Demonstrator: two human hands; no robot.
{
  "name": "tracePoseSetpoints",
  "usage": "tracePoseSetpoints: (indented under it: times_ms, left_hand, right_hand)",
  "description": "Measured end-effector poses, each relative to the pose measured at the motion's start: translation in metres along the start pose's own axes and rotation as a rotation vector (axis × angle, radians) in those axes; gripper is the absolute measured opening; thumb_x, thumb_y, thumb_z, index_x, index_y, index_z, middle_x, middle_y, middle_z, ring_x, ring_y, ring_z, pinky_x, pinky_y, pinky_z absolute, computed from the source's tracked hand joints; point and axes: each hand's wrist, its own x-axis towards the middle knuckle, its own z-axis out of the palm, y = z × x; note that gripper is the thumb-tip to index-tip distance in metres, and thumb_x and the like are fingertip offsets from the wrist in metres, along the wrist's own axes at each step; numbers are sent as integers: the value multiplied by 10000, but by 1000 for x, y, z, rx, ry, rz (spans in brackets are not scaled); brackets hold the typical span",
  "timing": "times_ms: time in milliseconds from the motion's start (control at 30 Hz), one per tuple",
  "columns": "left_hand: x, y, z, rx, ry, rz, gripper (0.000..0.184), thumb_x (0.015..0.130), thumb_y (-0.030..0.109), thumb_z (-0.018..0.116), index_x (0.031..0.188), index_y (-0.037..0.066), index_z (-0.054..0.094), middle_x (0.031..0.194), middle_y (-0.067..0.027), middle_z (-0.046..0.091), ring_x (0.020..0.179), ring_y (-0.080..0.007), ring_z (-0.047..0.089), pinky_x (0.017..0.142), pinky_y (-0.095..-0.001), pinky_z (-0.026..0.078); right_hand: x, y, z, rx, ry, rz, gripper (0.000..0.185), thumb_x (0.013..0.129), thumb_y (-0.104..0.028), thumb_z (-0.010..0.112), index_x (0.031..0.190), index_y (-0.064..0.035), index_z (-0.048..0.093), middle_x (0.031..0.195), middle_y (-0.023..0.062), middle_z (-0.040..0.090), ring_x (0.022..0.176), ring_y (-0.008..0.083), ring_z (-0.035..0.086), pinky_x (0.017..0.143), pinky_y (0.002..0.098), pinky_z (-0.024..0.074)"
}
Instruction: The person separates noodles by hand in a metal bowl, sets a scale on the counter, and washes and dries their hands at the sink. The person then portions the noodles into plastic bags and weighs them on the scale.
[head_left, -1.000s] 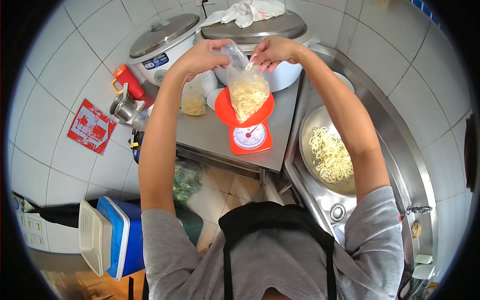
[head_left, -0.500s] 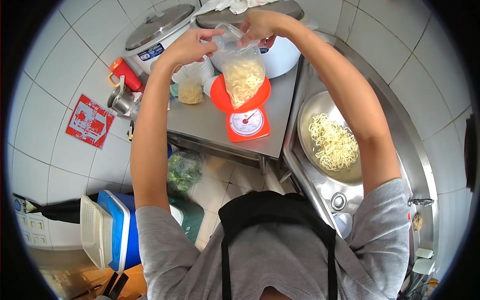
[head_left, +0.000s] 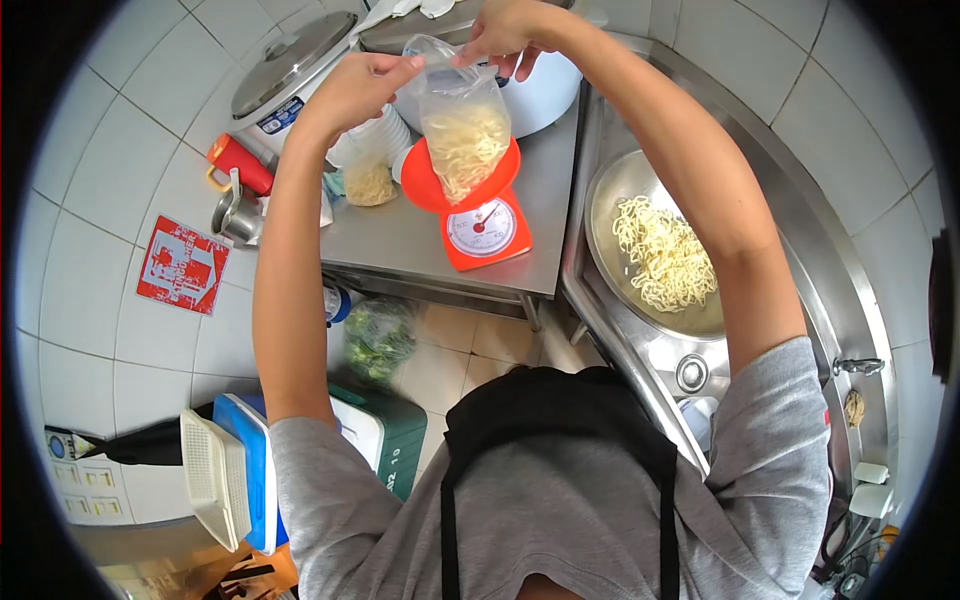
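A clear plastic bag of pale noodles [head_left: 465, 145] stands upright on the red pan [head_left: 425, 180] of a kitchen scale [head_left: 485, 232]. My left hand [head_left: 360, 88] pinches the left side of the bag's mouth between thumb and finger. On the other side, my right hand [head_left: 508, 38] has the upper right edge of the bag in its fingers. The needle on the scale's round dial points up and to the right. Beside the scale, partly behind my left wrist, sits another small bag of noodles [head_left: 370, 184].
Loose noodles [head_left: 665, 255] lie in a large metal bowl [head_left: 608, 290] in the sink on the right. Large lidded pots [head_left: 290, 70] line the back of the steel counter [head_left: 400, 240]. A red mug [head_left: 240, 163] stands left. Below are a bag of greens [head_left: 380, 345] and stacked bins [head_left: 215, 470].
My left finger and thumb have closed on the bag's edge, where the index finger was stretched out before. The bag still rests on the scale. The whole view has shifted slightly.
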Motion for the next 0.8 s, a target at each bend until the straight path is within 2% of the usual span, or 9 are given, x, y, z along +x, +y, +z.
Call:
tracePoseSetpoints:
  times_ms: [67,167,300,433,533,600,667,767,800]
  left_hand:
    - [-3,7,4,-47,-31,-14,436,783,417,576,1033,62,626,930,-64,607,722,-130,555,633,-286,462]
    - [6,-7,4,-29,-22,34,314,760,232,586,1014,54,631,868,-40,607,663,-102,546,600,-245,452]
    - [5,-28,-16,-15,167,-1,313,707,71,528,1000,48,637,774,-12,597,637,-89,536,585,-217,443]
    - [-12,-23,-13,-247,311,-62,556,775,237,615,1267,64,424,1061,-112,554,798,-155,585,694,-274,460]
    - [-35,-34,5,-241,520,-28,960,703,397,692,1353,-24,124,1185,-220,467,941,-248,560,749,-301,466]
    - [-29,-77,67,-137,511,132,1112,663,354,738,1357,3,-56,1246,-224,413,1080,-280,472,883,-322,407]
    - [-19,-91,116,-113,416,229,1130,628,276,776,1349,0,-50,1253,-195,409,1148,-253,415,954,-330,347]
    - [-15,-66,122,-694,211,179,1043,623,231,781,1337,-6,59,1235,-173,424,1155,-246,405,954,-350,347]
    - [-12,-67,121,-661,219,231,1009,637,208,772,1340,3,78,1247,-171,409,1164,-239,395,959,-344,341]
  right_hand:
    - [7,2,4,-3,-8,37,228,715,-188,611,769,32,638,618,153,608,542,239,614,481,341,522]
    - [26,-1,13,-606,219,-243,193,697,-162,553,690,5,650,625,167,615,573,267,621,545,344,515]
    - [38,3,16,-214,484,-349,199,698,-145,510,651,-8,646,598,146,612,581,266,621,565,344,507]
    - [25,-2,21,225,259,-363,182,737,-123,533,760,32,625,613,119,619,550,210,610,544,316,499]
    - [36,11,32,461,158,-437,199,759,-115,554,886,28,608,682,113,619,568,165,594,555,287,505]
    - [23,17,33,534,53,-433,287,763,-120,597,1027,-5,594,799,105,620,655,136,594,598,254,523]
    - [14,17,39,494,93,-418,283,804,-50,507,1077,-8,569,877,76,618,732,106,582,673,230,502]
    - [11,21,38,490,211,-442,304,817,-37,463,1104,-12,558,923,59,619,784,93,576,710,223,487]
    - [10,25,36,501,261,-452,309,814,-48,462,1106,-14,559,927,58,620,790,93,576,709,226,486]
